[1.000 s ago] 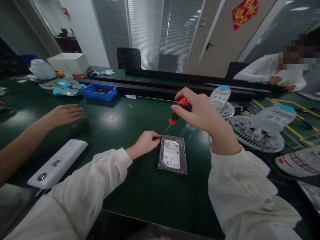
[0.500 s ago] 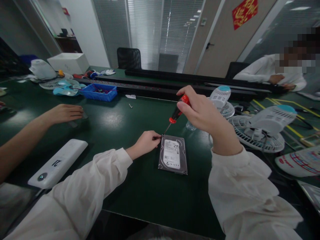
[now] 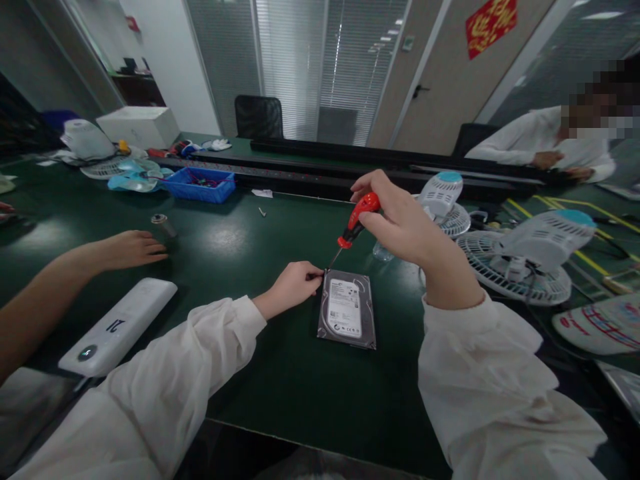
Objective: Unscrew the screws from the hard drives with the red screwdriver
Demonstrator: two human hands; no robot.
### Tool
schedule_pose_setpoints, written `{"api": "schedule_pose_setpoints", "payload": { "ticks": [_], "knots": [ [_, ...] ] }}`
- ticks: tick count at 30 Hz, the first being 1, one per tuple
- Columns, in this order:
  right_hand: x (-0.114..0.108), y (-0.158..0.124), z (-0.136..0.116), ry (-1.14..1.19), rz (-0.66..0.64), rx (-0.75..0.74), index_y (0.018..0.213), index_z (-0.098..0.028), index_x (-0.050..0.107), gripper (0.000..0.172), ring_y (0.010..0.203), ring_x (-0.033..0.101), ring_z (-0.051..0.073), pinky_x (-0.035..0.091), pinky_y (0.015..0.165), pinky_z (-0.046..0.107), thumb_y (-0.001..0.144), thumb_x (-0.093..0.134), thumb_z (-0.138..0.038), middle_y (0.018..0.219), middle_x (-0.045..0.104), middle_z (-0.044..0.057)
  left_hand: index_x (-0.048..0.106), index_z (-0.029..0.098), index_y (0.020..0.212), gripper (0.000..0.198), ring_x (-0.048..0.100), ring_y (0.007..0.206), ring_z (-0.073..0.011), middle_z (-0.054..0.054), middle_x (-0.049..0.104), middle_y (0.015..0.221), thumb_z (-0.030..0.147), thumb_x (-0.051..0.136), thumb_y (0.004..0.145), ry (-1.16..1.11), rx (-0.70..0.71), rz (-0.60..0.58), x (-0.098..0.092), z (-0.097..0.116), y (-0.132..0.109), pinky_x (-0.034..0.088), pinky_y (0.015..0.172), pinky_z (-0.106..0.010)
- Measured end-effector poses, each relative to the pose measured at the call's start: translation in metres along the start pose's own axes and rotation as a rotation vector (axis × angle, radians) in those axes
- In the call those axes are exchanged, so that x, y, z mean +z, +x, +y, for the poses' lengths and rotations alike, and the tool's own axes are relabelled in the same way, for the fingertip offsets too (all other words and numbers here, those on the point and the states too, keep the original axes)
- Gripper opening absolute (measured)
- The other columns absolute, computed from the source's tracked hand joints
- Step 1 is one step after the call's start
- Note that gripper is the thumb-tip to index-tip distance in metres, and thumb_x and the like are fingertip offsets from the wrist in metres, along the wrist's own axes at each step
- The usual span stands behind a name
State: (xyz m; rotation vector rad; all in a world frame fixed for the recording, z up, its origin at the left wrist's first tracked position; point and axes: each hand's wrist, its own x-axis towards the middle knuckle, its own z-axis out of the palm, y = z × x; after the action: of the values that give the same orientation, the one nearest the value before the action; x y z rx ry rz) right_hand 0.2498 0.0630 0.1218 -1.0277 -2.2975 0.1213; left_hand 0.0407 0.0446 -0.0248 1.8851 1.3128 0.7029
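Observation:
A hard drive [image 3: 367, 313] with a white label lies flat on the green table in front of me. My left hand [image 3: 295, 287] is closed at its far left corner, the fingertips against the edge there. In my right hand [image 3: 397, 217] is a red and black screwdriver [image 3: 356, 221], gripped by its handle. The screwdriver slants down to the left, and its tip meets the same corner of the drive, close to my left fingertips. Whatever screw lies under the tip is too small to make out.
Another person's hand [image 3: 133, 250] rests at the left, near a small metallic cylinder [image 3: 164, 225] and a white power bank [image 3: 120, 327]. A blue basket [image 3: 200, 190] stands farther back. White fans [image 3: 520, 267] and a white bottle [image 3: 600, 323] occupy the right. A co-worker [image 3: 545, 143] sits across.
The screwdriver handle has turned in my right hand, showing more red. My left hand and the drive stay put. The other person's hand has drawn back towards me, baring the metallic cylinder.

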Motion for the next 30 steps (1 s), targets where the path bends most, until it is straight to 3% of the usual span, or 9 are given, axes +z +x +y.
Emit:
{"api": "schedule_pose_setpoints", "payload": {
  "ticks": [2, 5, 7, 13, 16, 19, 23, 27, 30],
  "knots": [
    [0.001, 0.0, 0.0, 0.048, -0.001, -0.012, 0.12, -0.021, 0.055, 0.034, 0.078, 0.061, 0.021, 0.043, 0.072, 0.035, 0.087, 0.052, -0.025, 0.099, 0.069, 0.005, 0.082, 0.011, 0.112, 0.027, 0.07, 0.061, -0.0111, -0.009, 0.08, 0.101, 0.008, 0.062, 0.095, 0.0, -0.003, -0.001, 0.0, 0.0, 0.0, 0.055, 0.059, -0.022],
    [0.001, 0.0, -0.002, -0.009, 0.033, 0.03, 0.118, -0.021, 0.058, 0.032, 0.061, 0.052, 0.017, 0.039, 0.064, 0.034, 0.092, 0.059, -0.039, 0.074, 0.059, -0.001, 0.082, 0.011, 0.112, 0.027, 0.07, 0.061, -0.0111, -0.01, 0.079, 0.102, 0.008, 0.061, 0.095, 0.0, -0.007, -0.003, 0.0, 0.001, 0.0, 0.056, 0.059, -0.023],
    [0.002, 0.001, -0.003, -0.071, 0.046, 0.061, 0.119, -0.021, 0.059, 0.036, 0.06, 0.052, 0.019, 0.038, 0.065, 0.035, 0.093, 0.062, -0.046, 0.068, 0.056, -0.002, 0.082, 0.011, 0.111, 0.026, 0.07, 0.061, -0.0113, -0.01, 0.08, 0.102, 0.008, 0.061, 0.095, 0.002, -0.009, -0.001, 0.0, 0.001, 0.0, 0.056, 0.059, -0.023],
    [0.008, 0.003, 0.002, 0.029, 0.138, -0.008, 0.121, -0.021, 0.053, 0.037, 0.089, 0.068, 0.024, 0.051, 0.08, 0.039, 0.091, 0.067, -0.038, 0.105, 0.07, 0.007, 0.082, 0.011, 0.112, 0.026, 0.07, 0.062, -0.0115, -0.01, 0.08, 0.102, 0.008, 0.062, 0.095, 0.005, -0.004, -0.001, -0.001, 0.001, 0.0, 0.056, 0.06, -0.023],
    [0.01, 0.003, -0.001, 0.04, 0.13, 0.003, 0.118, -0.022, 0.054, 0.037, 0.076, 0.066, 0.021, 0.05, 0.076, 0.038, 0.092, 0.069, -0.043, 0.089, 0.07, 0.002, 0.082, 0.012, 0.11, 0.025, 0.07, 0.062, -0.0112, -0.01, 0.08, 0.103, 0.008, 0.063, 0.095, 0.009, -0.004, 0.006, 0.0, 0.001, 0.0, 0.056, 0.06, -0.023],
    [0.011, 0.004, -0.005, -0.047, 0.146, 0.0, 0.103, -0.023, 0.055, 0.033, 0.069, 0.06, 0.02, 0.044, 0.069, 0.036, 0.093, 0.067, -0.051, 0.079, 0.064, 0.001, 0.082, 0.012, 0.11, 0.025, 0.07, 0.061, -0.011, -0.009, 0.08, 0.103, 0.008, 0.063, 0.095, 0.008, -0.004, 0.011, 0.001, -0.001, 0.0, 0.056, 0.061, -0.023],
    [0.007, 0.003, -0.005, -0.056, 0.095, -0.064, 0.098, -0.022, 0.052, 0.014, 0.074, 0.054, 0.019, 0.04, 0.07, 0.036, 0.089, 0.056, -0.033, 0.09, 0.062, 0.005, 0.082, 0.012, 0.11, 0.025, 0.071, 0.063, -0.0122, -0.008, 0.081, 0.099, 0.008, 0.063, 0.095, 0.005, -0.003, 0.009, 0.001, -0.001, 0.0, 0.057, 0.061, -0.023],
    [0.001, 0.0, -0.004, -0.004, 0.012, -0.108, 0.105, -0.021, 0.05, 0.031, 0.078, 0.054, 0.019, 0.044, 0.073, 0.037, 0.074, 0.053, -0.017, 0.105, 0.063, 0.008, 0.081, 0.01, 0.112, 0.026, 0.071, 0.063, -0.013, -0.01, 0.081, 0.1, 0.008, 0.063, 0.094, 0.004, -0.017, 0.015, 0.0, 0.001, -0.001, 0.056, 0.06, -0.024],
    [0.0, -0.001, -0.004, -0.007, -0.001, -0.061, 0.109, -0.022, 0.049, 0.03, 0.074, 0.056, 0.018, 0.045, 0.072, 0.036, 0.08, 0.055, -0.019, 0.098, 0.065, 0.006, 0.081, 0.01, 0.112, 0.026, 0.072, 0.063, -0.0127, -0.01, 0.081, 0.099, 0.007, 0.063, 0.094, 0.002, -0.021, 0.014, 0.0, 0.003, -0.001, 0.057, 0.06, -0.024]
  ]
}}
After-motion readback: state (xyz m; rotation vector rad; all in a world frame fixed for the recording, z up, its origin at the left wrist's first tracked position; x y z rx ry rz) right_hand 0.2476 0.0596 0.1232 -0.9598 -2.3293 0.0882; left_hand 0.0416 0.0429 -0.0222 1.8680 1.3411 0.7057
